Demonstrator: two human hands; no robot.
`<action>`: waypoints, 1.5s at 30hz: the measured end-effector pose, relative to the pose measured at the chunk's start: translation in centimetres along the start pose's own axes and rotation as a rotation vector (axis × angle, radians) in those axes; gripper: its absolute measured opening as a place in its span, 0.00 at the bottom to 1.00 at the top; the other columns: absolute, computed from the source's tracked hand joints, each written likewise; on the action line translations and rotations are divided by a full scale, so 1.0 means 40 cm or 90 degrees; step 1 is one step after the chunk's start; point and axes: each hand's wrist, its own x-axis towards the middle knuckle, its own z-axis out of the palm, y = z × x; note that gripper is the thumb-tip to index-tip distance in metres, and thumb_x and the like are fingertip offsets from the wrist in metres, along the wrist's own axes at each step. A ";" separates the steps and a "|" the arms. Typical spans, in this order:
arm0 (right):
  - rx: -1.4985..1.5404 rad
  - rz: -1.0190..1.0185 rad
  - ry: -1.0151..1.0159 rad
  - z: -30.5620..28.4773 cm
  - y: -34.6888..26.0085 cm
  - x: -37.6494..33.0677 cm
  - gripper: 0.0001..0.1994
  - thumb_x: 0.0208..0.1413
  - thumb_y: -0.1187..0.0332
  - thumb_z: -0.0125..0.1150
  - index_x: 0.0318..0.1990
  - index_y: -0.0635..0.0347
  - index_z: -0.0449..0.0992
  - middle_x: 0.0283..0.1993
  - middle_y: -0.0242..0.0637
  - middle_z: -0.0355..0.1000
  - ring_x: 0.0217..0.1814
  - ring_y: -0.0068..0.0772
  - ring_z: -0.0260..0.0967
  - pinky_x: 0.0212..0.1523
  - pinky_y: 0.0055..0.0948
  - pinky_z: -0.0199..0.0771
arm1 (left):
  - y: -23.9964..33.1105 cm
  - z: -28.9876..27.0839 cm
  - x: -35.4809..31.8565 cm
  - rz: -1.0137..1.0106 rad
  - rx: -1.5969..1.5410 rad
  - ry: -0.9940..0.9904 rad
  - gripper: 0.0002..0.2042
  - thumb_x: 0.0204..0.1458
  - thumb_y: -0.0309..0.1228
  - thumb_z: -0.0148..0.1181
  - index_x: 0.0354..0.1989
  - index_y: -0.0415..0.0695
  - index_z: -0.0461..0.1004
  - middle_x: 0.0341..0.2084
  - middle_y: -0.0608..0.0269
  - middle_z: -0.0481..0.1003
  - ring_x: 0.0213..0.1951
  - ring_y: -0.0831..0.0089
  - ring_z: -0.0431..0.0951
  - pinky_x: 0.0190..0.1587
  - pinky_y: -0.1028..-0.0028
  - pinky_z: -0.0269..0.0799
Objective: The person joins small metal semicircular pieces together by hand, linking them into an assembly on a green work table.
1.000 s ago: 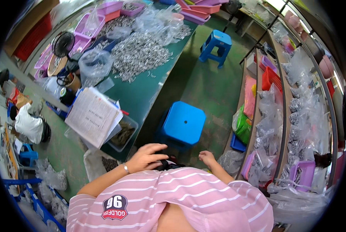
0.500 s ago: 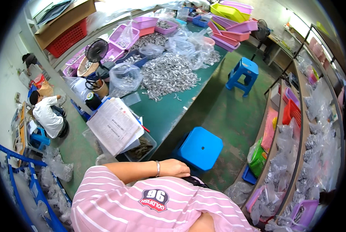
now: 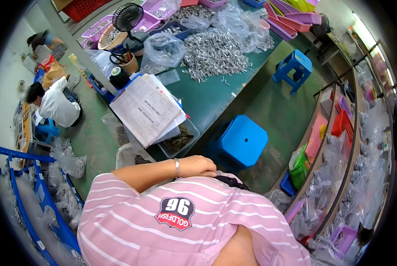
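From where I stand, the green table point(image 3: 207, 99) takes the middle of the room, with shelving point(image 3: 356, 124) down the right, its clear bags point(image 3: 338, 166) packed side by side, probably so that each lot stays separate yet within reach. A heap of small silvery pieces point(image 3: 216, 53) spreads loose over the table's far part, perhaps so they can be sorted by hand. A blue stool point(image 3: 245, 139) stands close against the table's right edge, likely as a seat for it. On the near corner a stack of papers point(image 3: 147, 111) leans over a clear tub point(image 3: 196, 131) holding something dark, greenish-brown and crumpled. Beyond it sits an open clear bag point(image 3: 165, 48), its contents hard to make out, and a brown cup point(image 3: 130, 66) holding scissors and pens, upright for easy picking.

The wearer's left hand point(image 3: 200, 166) lies across the waist, fingers curled, beside a dark bundled thing point(image 3: 231, 181) at the shirt's far hem; whether they grip it, I cannot tell. The right hand is out of sight.
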 end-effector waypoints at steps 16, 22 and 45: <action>-0.260 0.052 -0.074 -0.024 -0.099 0.100 0.07 0.51 0.69 0.64 0.34 0.64 0.80 0.30 0.36 0.77 0.31 0.26 0.73 0.35 0.28 0.73 | 0.002 -0.056 -0.026 -0.086 0.016 0.054 0.09 0.57 0.33 0.57 0.35 0.39 0.77 0.32 0.53 0.75 0.36 0.56 0.77 0.40 0.65 0.73; -0.081 0.109 -0.117 -0.042 -0.111 0.202 0.09 0.51 0.71 0.63 0.37 0.66 0.78 0.31 0.36 0.77 0.29 0.26 0.72 0.33 0.28 0.73 | -0.045 -0.085 0.057 -0.177 0.095 0.084 0.07 0.55 0.31 0.56 0.37 0.40 0.76 0.35 0.53 0.73 0.41 0.55 0.75 0.45 0.64 0.71; -0.236 -1.008 -0.229 0.642 -1.375 0.497 0.22 0.48 0.72 0.62 0.53 0.61 0.69 0.57 0.48 0.66 0.58 0.54 0.63 0.60 0.43 0.63 | -0.511 -0.024 0.419 -0.587 0.364 0.569 0.28 0.56 0.37 0.53 0.63 0.39 0.60 0.67 0.53 0.55 0.68 0.60 0.53 0.68 0.59 0.48</action>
